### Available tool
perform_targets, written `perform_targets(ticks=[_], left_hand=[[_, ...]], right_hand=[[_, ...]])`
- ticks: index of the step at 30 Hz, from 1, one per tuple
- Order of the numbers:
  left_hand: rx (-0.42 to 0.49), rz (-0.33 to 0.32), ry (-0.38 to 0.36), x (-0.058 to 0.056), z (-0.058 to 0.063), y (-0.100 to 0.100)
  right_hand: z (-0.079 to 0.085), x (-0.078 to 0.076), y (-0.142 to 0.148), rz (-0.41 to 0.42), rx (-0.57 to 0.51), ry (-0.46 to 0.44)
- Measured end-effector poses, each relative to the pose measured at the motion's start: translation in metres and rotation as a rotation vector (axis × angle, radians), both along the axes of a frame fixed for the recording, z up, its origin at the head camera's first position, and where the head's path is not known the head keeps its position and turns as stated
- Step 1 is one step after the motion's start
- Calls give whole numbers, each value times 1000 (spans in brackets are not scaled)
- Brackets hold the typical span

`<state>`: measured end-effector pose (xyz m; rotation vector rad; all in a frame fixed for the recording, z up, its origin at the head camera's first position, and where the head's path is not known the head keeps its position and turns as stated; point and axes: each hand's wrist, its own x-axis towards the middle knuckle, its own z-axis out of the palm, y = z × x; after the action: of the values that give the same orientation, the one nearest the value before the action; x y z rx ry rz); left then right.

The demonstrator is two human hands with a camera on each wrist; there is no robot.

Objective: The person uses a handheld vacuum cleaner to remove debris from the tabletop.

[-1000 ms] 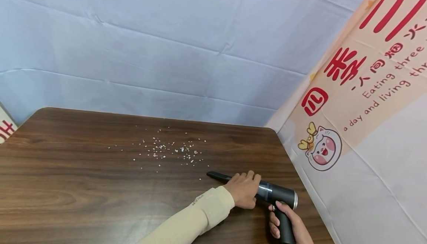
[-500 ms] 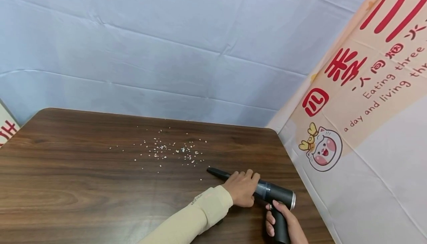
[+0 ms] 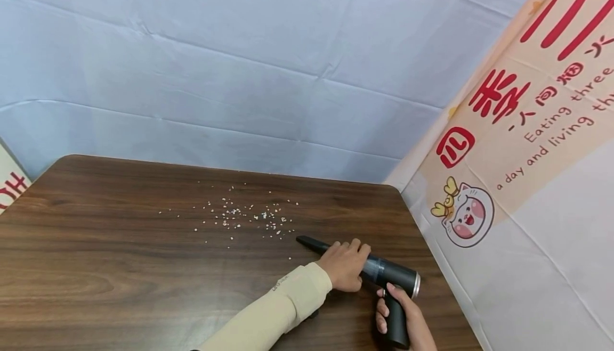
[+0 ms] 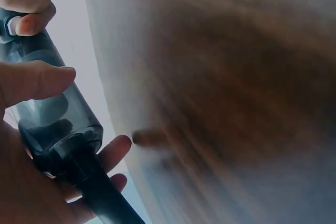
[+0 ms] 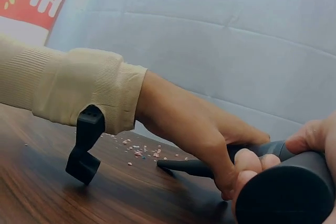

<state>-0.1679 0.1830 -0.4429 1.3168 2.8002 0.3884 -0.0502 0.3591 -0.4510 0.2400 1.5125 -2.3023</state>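
Observation:
A black handheld vacuum cleaner (image 3: 395, 272) with a silver rear rim lies across both hands at the table's right side. My left hand (image 3: 344, 267) grips its front part from above; the left wrist view shows the thumb across the clear dust cup (image 4: 83, 109) and fingertips beyond it. My right hand (image 3: 409, 311) holds the pistol handle, fingers curled round it. The slim nozzle (image 5: 186, 167) points left, its tip close to scattered pale crumbs (image 3: 238, 226) on the brown table. Whether the tip touches the wood cannot be told.
The wood-grain table (image 3: 120, 276) ends at a pale cloth wall (image 3: 216, 74) behind. A printed banner wall (image 3: 508, 223) stands close on the right. A black wrist mount (image 5: 86, 145) hangs under the left cuff, near the tabletop.
Both hands and the vacuum cleaner have shifted slightly left and away from me, its nozzle tip now nearer the crumbs. The crumbs look unchanged.

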Motion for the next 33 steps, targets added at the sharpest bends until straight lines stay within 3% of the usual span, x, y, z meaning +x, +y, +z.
perform_targets(ticks=[7, 13, 22, 27, 33], left_hand=[[25, 17, 1, -6, 2, -7], [35, 24, 7, -9, 2, -12], [65, 29, 0, -13, 2, -16], [66, 33, -2, -13, 1, -16], [61, 27, -12, -10, -1, -15]], right_hand=[[0, -5, -15, -55, -85, 8], [1, -8, -28, -157, -48, -16], [6, -13, -34, -218, 19, -41], [7, -13, -32, -180, 3, -51], [7, -11, -21, -52, -3, -37]])
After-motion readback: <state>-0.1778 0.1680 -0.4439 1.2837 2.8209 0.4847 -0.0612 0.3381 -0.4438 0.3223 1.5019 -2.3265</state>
